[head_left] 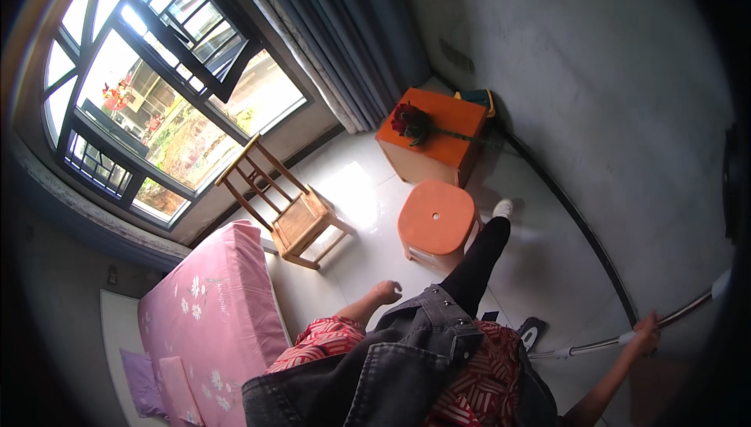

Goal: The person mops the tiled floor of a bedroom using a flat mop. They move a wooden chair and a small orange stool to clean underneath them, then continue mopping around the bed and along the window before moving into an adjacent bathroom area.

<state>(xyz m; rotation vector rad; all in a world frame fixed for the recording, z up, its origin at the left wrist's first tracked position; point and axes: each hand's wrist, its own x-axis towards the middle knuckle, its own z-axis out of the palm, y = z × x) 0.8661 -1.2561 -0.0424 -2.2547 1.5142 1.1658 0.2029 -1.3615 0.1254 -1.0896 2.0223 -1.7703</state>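
Observation:
My right hand (644,336), at the lower right, is closed around a shiny metal pole (604,344) with white joints. The pole slants from the right rim down to a dark and white foot-like part (531,334) on the floor beside me; whether they join is partly hidden by my clothing. My left hand (386,292) hangs in front of my body with its fingers loosely curled and nothing visible in it. Ahead of me stands an orange plastic stool (437,213). Just beyond it, an artificial-looking dark red rose (410,122) lies across an orange-topped wooden cabinet (455,110).
A wooden chair (300,221) stands near the window (176,98), left of the stool. The bed (205,321) with a pink flowered cover is at the lower left. Blue-grey curtains (346,33) hang behind the cabinet. A green and yellow object (478,100) sits between cabinet and wall.

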